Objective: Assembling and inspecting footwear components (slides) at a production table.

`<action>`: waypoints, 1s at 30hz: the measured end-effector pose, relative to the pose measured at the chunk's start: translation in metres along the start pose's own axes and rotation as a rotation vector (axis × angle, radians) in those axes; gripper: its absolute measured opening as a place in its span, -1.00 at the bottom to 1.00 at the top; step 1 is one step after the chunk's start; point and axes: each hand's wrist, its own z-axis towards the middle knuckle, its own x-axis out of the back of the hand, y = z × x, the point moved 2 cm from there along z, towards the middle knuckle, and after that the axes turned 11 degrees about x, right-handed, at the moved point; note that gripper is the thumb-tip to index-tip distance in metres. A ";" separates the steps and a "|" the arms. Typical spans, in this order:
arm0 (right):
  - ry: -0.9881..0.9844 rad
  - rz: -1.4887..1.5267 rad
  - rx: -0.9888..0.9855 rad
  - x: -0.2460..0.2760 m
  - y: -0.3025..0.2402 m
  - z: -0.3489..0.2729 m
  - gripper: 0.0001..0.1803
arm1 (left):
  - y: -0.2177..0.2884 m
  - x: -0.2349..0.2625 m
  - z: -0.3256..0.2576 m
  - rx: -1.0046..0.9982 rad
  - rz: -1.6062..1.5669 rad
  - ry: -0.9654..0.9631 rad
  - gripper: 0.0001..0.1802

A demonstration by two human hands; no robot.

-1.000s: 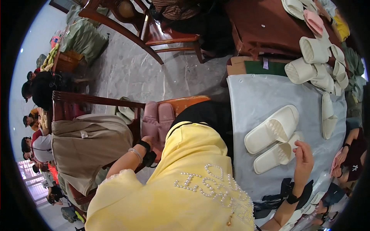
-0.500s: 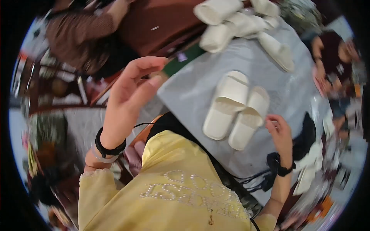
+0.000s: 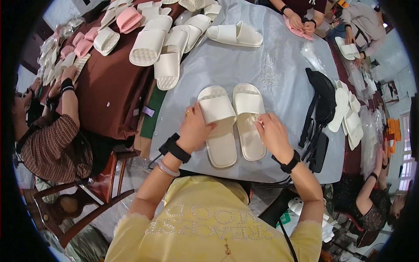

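Observation:
A pair of white slippers lies side by side before me on the grey-covered table, toes pointing away. My left hand [image 3: 195, 130] is closed round the outer side of the left slipper [image 3: 221, 150], its thumb at the rear edge of the strap. On the other side, my right hand [image 3: 273, 134] pinches the strap edge of the right slipper [image 3: 252, 148]; its fingertips are partly hidden at the slipper's side.
More white slippers [image 3: 150, 39] are heaped at the far left, and a single slipper [image 3: 235, 34] lies beyond the pair. A black bag with straps [image 3: 321, 100] rests at right. Co-workers surround the table; one handles a pink slipper [image 3: 298, 29]. A wooden chair [image 3: 111, 174] stands at left.
My view has swung round, so the table is now squarely ahead. The left hand came down from the air onto the left slipper, and the right hand took hold of the right one.

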 end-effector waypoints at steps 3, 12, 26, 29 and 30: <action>-0.188 -0.049 0.102 -0.014 -0.015 0.014 -0.75 | -0.011 -0.012 0.005 0.140 -0.055 -0.056 -0.17; -0.351 0.236 -0.142 -0.054 -0.010 0.047 -0.61 | -0.028 0.047 -0.057 0.030 -0.176 0.029 -0.27; 0.471 0.685 0.257 -0.052 -0.031 0.004 -0.58 | 0.092 0.047 -0.075 -0.536 -0.629 -0.142 -0.03; 0.511 0.653 0.194 -0.037 -0.027 -0.004 -0.61 | 0.112 0.042 -0.085 -0.663 -0.276 -0.141 -0.06; 0.523 0.639 0.178 -0.031 -0.024 -0.006 -0.62 | 0.116 0.038 -0.089 -0.708 -0.056 -0.149 -0.09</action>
